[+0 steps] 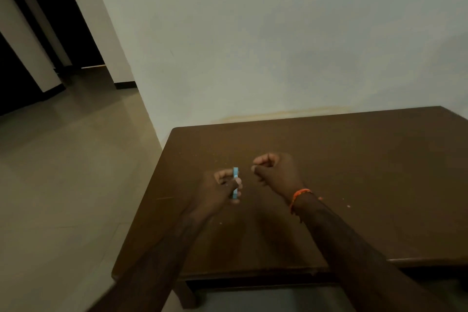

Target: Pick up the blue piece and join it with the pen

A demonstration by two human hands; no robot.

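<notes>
Blue strip (235, 182) — upright, pinched in left hand (222, 187) | right hand (274, 172) curled beside it — seemingly empty

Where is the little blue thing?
In the head view, the blue thing is pinched in the left hand, above the brown table, just left of the right hand.
</notes>
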